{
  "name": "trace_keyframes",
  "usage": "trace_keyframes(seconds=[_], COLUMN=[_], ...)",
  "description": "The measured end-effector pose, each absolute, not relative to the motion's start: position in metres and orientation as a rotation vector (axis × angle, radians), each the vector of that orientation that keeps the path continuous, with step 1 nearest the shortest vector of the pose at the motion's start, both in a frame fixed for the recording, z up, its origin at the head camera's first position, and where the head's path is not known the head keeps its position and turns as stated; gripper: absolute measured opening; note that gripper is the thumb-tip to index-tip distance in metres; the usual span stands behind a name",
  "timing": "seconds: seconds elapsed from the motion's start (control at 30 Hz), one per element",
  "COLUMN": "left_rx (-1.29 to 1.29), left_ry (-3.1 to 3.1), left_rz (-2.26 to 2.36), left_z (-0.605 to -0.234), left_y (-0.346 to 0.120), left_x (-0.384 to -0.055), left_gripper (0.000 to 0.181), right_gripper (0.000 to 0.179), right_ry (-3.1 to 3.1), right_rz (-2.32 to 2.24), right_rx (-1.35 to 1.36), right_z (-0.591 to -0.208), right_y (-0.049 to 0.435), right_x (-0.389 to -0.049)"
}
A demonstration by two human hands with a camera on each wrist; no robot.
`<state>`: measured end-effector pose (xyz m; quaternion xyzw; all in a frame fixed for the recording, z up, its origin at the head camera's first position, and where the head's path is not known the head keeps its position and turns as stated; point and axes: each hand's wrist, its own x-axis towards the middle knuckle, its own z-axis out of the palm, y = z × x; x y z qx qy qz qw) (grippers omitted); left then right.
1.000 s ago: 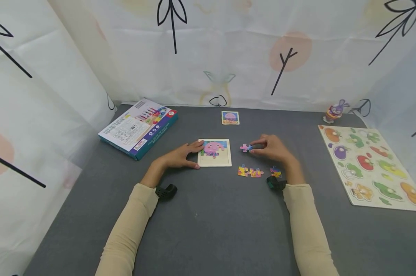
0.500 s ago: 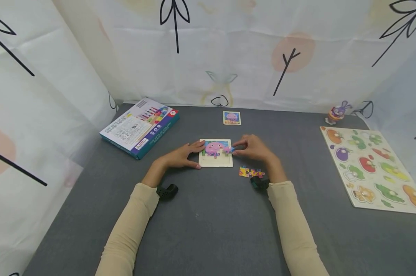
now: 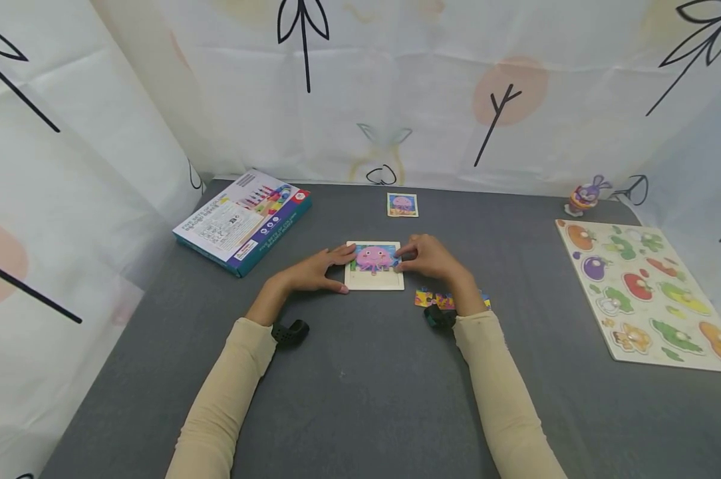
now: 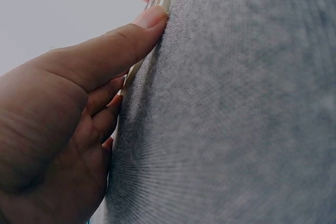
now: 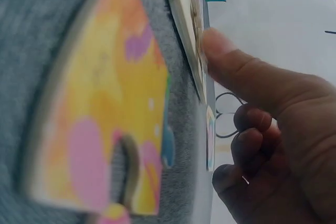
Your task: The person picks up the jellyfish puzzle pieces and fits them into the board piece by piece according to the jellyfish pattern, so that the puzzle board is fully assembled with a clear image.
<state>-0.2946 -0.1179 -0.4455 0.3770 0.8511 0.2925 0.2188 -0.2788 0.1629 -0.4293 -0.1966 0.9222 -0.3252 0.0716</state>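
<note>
A wooden puzzle board with a pink octopus picture lies mid-table; its bottom strip shows bare wood. My left hand rests along its left side, fingers extended onto the edge and thumb at the near left corner. With thumb and fingertips, my right hand holds a pink-and-blue puzzle piece down at the picture's right side; the fingers partly cover it. Yellow puzzle pieces lie below the right wrist, partly hidden by it. In the right wrist view, one yellow piece looms large and the thumb touches the board.
A small octopus picture card lies behind the board. At the back left is a puzzle box. On the right are a vegetable peg board and a small rabbit figure. White printed cloth hangs behind.
My right hand has carried the pink-and-blue piece leftward from the table onto the board's right side, and the gap in the octopus picture is filled. My left hand has stayed on the board.
</note>
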Motion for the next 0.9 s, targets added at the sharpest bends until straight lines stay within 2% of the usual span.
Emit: trace_keyframes(seconds=[0.2,0.5,0.9], left_rx=[1.046,1.079,1.071], left_ry=[2.351,2.349,2.34], left_rz=[0.812,0.812,0.815], left_z=[-0.4447,-0.443,-0.4419], left_y=[-0.1172,-0.1167,-0.1183], left_x=[-0.2937,-0.2932,-0.2939], left_gripper=[0.079,0.079,0.078], right_gripper=[0.032,0.025,0.026], right_ry=[2.759,2.719,2.673], right_rz=[-1.012,-0.994,-0.977], right_rx=[-0.621,-0.914,-0.913], right_z=[-0.4278,-0.4283,-0.427], right_y=[0.1607,0.1571,0.1541], right_x=[-0.2776,-0.282,-0.2849])
